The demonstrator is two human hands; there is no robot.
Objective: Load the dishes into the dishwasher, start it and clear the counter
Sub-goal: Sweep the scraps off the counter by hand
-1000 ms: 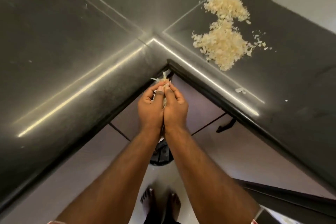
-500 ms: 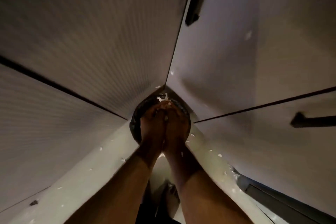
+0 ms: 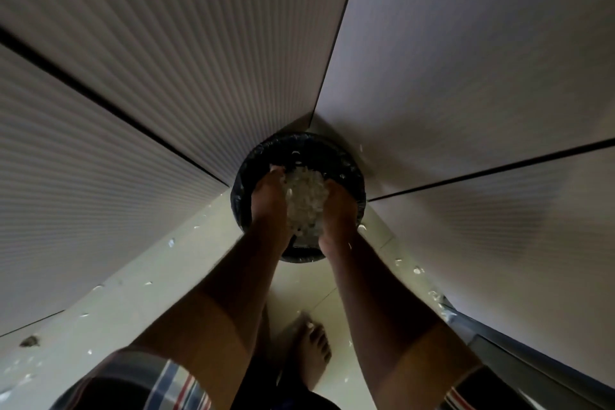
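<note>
Scraps (image 3: 304, 200) — pale, flaky food bits — lie heaped between the two hands, right over the mouth of the round black bin (image 3: 346, 156). Left hand (image 3: 269, 201) and right hand (image 3: 338, 210) are parted, palms facing each other, with fingers curved loosely round the heap, tips pointing down into the bin. Loose flakes (image 3: 171, 242) dot the pale floor (image 3: 100, 306) either side of the wrists — below them, a bare foot (image 3: 312, 353).

**Black bin, white scraps, cream floor**

Black-lined bin (image 3: 346, 156), pale white scraps (image 3: 304, 200) heaped in it! Cream floor tiles (image 3: 139, 273), white flecks scattered across. Grey finely ribbed cabinet doors (image 3: 149, 53). Sleeve (image 3: 173, 383) checked blue, white and red.
</note>
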